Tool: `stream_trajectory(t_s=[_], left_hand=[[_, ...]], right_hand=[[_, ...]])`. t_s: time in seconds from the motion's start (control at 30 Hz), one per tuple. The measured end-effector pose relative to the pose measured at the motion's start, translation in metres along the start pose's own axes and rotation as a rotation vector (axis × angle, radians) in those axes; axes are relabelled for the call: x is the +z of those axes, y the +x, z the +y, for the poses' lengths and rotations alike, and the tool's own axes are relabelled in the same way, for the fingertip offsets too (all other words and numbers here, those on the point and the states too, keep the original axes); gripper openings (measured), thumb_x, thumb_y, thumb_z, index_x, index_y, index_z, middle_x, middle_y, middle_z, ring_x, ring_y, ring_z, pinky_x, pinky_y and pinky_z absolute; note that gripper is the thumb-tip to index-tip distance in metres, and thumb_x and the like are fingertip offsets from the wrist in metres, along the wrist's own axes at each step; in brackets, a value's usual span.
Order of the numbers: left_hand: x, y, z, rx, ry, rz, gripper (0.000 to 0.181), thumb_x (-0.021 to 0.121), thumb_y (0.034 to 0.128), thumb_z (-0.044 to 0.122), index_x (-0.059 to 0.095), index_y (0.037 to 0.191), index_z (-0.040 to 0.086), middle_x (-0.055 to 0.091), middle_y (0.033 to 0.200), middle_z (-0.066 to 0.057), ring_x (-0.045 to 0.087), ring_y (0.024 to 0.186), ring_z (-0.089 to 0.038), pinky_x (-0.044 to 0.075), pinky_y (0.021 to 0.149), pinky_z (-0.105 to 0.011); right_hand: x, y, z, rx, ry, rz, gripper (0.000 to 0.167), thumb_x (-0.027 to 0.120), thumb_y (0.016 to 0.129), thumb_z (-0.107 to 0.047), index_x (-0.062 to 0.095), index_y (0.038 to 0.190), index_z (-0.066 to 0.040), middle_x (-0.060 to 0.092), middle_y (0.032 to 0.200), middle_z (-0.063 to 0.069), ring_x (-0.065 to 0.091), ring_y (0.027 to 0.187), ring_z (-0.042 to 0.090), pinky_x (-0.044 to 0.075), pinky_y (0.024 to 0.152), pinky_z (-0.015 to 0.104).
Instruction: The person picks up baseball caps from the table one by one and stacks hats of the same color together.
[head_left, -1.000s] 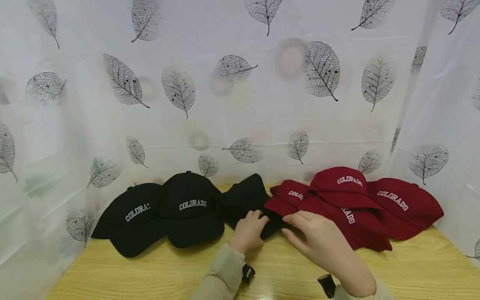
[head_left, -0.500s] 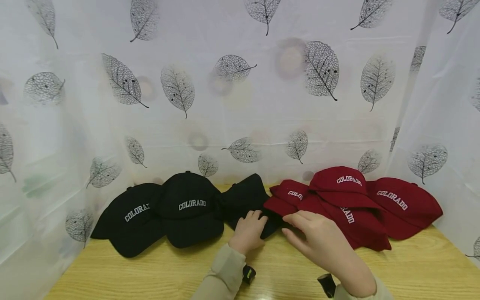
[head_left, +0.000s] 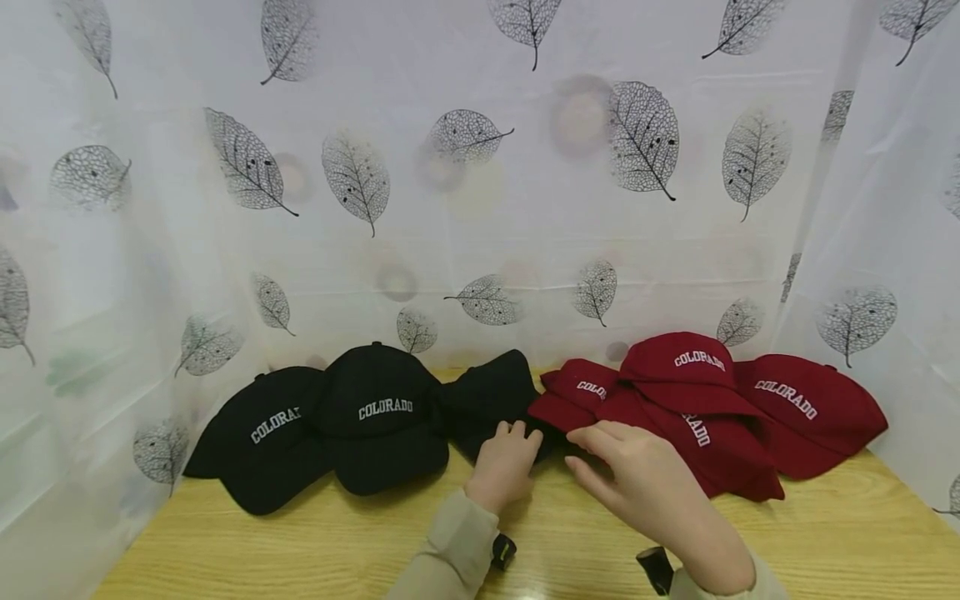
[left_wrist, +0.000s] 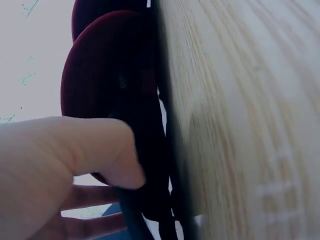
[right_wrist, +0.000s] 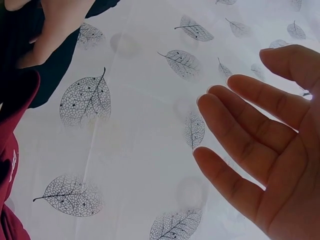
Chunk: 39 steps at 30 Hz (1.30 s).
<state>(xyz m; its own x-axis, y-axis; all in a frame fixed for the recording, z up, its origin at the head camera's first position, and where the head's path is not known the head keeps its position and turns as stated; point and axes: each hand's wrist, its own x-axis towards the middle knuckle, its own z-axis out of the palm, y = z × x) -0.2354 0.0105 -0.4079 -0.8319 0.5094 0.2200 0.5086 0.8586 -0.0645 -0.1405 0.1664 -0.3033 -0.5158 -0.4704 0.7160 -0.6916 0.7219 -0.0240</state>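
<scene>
Left fingers (head_left: 531, 448) on one of three black caps (head_left: 491, 396), four red caps (head_left: 693, 397)

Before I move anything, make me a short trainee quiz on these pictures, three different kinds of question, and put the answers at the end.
1. True or false: the right hand is gripping a red cap.

2. Multiple choice: what is the left hand touching?
A. the topmost red cap
B. the rightmost black cap
C. the leaf-print sheet

3. Fill in the blank: the white lettering on the middle black cap reads ____.

Key:
1. False; it holds nothing, as the right wrist view shows.
2. B.
3. COLORADO.
</scene>
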Motion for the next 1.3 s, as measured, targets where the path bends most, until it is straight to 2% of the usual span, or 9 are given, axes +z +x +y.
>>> stream_trajectory(t_s=[0.1,0.2,0.33,0.47,0.57,0.7,0.93,1.13,1.3], left_hand=[[-0.002,-0.001,0.002,-0.008,0.024,0.049,0.037,0.073,0.0681,0.023,0.056,0.100,0.015,0.053,0.093,-0.007,0.048,0.082,-0.024,0.044,0.053,-0.032],[-0.006,-0.003,0.002,-0.026,0.045,0.089,0.032,0.070,0.0710,0.022,0.057,0.100,0.015,0.054,0.091,-0.006,0.050,0.082,-0.024,0.045,0.055,-0.033],[-0.011,-0.007,-0.003,-0.041,0.062,0.130,0.030,0.067,0.0752,0.020,0.058,0.103,0.015,0.057,0.096,-0.006,0.053,0.087,-0.024,0.046,0.057,-0.036],[-0.021,-0.010,-0.010,-0.042,0.048,0.152,0.032,0.066,0.0776,0.019,0.057,0.108,0.015,0.058,0.106,-0.005,0.054,0.095,-0.024,0.048,0.062,-0.037],[-0.030,-0.014,-0.013,-0.039,0.028,0.148,0.033,0.063,0.0812,0.017,0.056,0.113,0.016,0.057,0.111,-0.004,0.053,0.100,-0.023,0.048,0.068,-0.037],[-0.039,-0.022,-0.016,-0.002,0.039,0.175,0.029,0.058,0.0847,0.016,0.057,0.114,0.016,0.058,0.109,-0.003,0.054,0.098,-0.021,0.048,0.070,-0.034],[-0.060,-0.043,-0.016,0.085,0.074,0.181,0.035,0.062,0.0827,0.013,0.057,0.117,0.019,0.058,0.112,-0.001,0.055,0.100,-0.019,0.048,0.074,-0.032],[-0.078,-0.058,-0.017,0.120,0.098,0.209,0.033,0.060,0.0828,0.012,0.059,0.115,0.022,0.058,0.112,0.002,0.053,0.101,-0.018,0.046,0.077,-0.035],[-0.091,-0.073,-0.013,0.184,0.126,0.213,0.030,0.059,0.0824,0.011,0.060,0.110,0.022,0.059,0.107,0.003,0.055,0.096,-0.018,0.047,0.073,-0.032]], right_hand=[[-0.001,0.000,0.000,0.003,0.002,0.003,0.022,0.073,0.066,-0.017,0.066,0.086,-0.011,0.062,0.080,-0.005,0.058,0.070,0.006,0.048,0.062,0.027],[-0.002,-0.001,0.000,0.003,0.011,0.003,0.018,0.068,0.075,-0.024,0.066,0.087,-0.011,0.062,0.081,-0.005,0.058,0.071,0.006,0.049,0.063,0.026],[-0.003,-0.001,0.001,0.005,0.016,0.001,0.018,0.067,0.077,-0.026,0.066,0.087,-0.011,0.063,0.082,-0.005,0.058,0.072,0.006,0.049,0.063,0.026],[-0.004,-0.001,0.000,0.012,0.007,0.002,0.020,0.072,0.069,-0.020,0.066,0.087,-0.012,0.062,0.082,-0.005,0.058,0.072,0.006,0.049,0.063,0.026],[-0.005,-0.001,0.000,0.007,0.008,0.004,0.018,0.065,0.079,-0.027,0.066,0.087,-0.012,0.062,0.082,-0.005,0.058,0.072,0.006,0.048,0.063,0.026],[-0.007,-0.001,0.000,-0.002,0.009,0.014,0.020,0.060,0.082,-0.030,0.066,0.087,-0.012,0.062,0.082,-0.005,0.058,0.073,0.006,0.048,0.063,0.026],[-0.008,-0.001,0.001,0.002,-0.001,0.011,0.017,0.068,0.072,-0.020,0.066,0.087,-0.011,0.062,0.083,-0.004,0.059,0.075,0.008,0.048,0.064,0.027],[-0.008,0.000,0.003,0.010,-0.003,0.004,0.019,0.069,0.070,-0.018,0.066,0.087,-0.011,0.062,0.082,-0.003,0.059,0.075,0.009,0.049,0.064,0.029],[-0.009,-0.001,0.002,0.019,0.004,-0.005,0.020,0.070,0.069,-0.018,0.066,0.088,-0.011,0.063,0.083,-0.003,0.059,0.076,0.009,0.049,0.064,0.028]])
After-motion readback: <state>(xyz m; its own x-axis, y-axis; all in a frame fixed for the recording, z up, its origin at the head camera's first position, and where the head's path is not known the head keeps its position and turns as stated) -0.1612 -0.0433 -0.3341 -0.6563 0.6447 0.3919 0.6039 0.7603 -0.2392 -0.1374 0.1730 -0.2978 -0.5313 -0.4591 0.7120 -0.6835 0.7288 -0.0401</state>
